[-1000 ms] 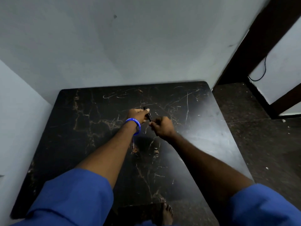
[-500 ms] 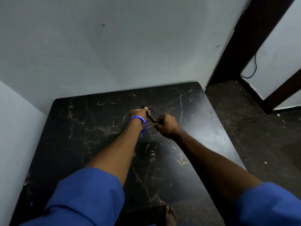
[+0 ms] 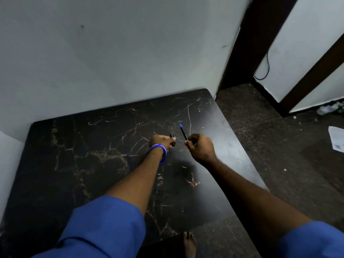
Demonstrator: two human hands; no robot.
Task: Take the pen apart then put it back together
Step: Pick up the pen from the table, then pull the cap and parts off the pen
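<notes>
Left to right, w/ clock directions taken from frame centre.

Table (image 3: 78,164): dark marbled top, fills approx 6 to 9 o'clock and the middle; no loose parts visible on it, though the surface is dark and scratched so small bits could hide.

Left hand (image 3: 161,141), blue wristband (image 3: 161,151) on the wrist, sits just below centre. Fingers are curled and pinching a short black piece, prob the pen cap (image 3: 173,140); only its end pokes out past the fingertips.

Right hand (image 3: 200,147), approx 4 o'clock of centre, loosely fisted, thumb and forefinger pinching the pen body (image 3: 184,132) at its lower end. Body angles up toward 11 o'clock, blue tip at the top. The two pieces are near but apart, both held above the table.

Step in hand, as I judge it: disassembly, cap off, barrel not opened yet. Next move prob needs the cap parked on the table to free the left hand, then both hands on the barrel, twisting opposite ways to unscrew it and draw the refill. Can't tell where the barrel joint is.

Floor at 3 o'clock has a paper sheet (image 3: 336,141), not relevant.
</notes>
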